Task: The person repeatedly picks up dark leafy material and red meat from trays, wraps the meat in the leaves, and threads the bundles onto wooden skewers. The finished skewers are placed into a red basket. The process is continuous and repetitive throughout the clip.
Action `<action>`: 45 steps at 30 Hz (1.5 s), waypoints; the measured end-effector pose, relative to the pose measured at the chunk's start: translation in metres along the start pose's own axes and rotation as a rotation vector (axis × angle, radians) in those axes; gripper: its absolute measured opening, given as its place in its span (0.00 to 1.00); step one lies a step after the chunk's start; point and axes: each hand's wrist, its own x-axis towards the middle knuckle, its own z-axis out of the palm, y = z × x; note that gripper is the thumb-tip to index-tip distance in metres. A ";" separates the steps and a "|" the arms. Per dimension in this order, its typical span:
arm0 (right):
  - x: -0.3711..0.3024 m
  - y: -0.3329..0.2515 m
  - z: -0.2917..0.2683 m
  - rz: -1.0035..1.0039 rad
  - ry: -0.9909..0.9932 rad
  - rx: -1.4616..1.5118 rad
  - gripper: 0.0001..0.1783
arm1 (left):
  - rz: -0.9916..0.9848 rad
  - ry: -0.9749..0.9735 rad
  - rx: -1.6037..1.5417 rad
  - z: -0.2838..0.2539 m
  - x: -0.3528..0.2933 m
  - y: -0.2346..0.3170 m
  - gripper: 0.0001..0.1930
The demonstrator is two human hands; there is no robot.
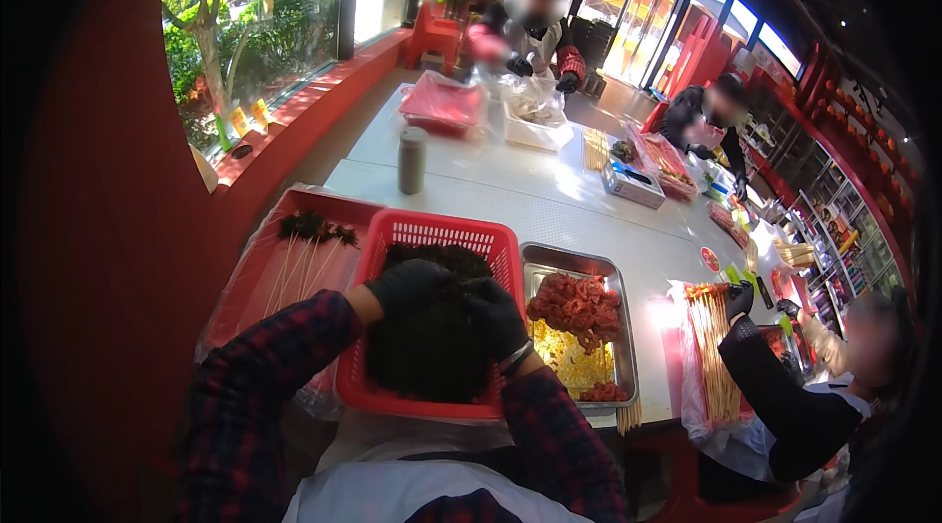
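Before me stands a red plastic basket (513, 273) filled with dark, leafy-looking greens (422, 356). Both my hands wear black gloves and meet over its contents, fingers curled inward. My left hand (407, 287) comes in from the left; my right hand (494, 317) is close beside it. Black fingers blend into the dark pile, so what they hold is hidden. Left of the basket, a red tray (334, 201) lined with clear plastic carries several thin skewers (291, 273) tipped with dark green bunches (314, 227).
To the right, a steel tray (628, 366) contains raw red meat (579, 307) above yellow bits. A grey can (412, 160) stands on the white table (471, 189). Co-workers in black gloves work at the far side and right, near bundled skewers (716, 356) and a plastic-lined white bin (535, 130).
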 end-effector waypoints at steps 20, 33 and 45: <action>-0.003 0.000 0.008 -0.604 0.326 -0.719 0.06 | -0.148 0.398 -0.344 0.038 0.013 0.007 0.08; -0.005 -0.013 -0.003 -0.353 0.221 -0.328 0.08 | -0.318 -0.015 -1.627 0.036 0.000 -0.004 0.11; 0.004 0.017 0.000 -0.601 0.293 -0.891 0.09 | -0.366 0.303 -1.470 0.037 0.013 0.007 0.11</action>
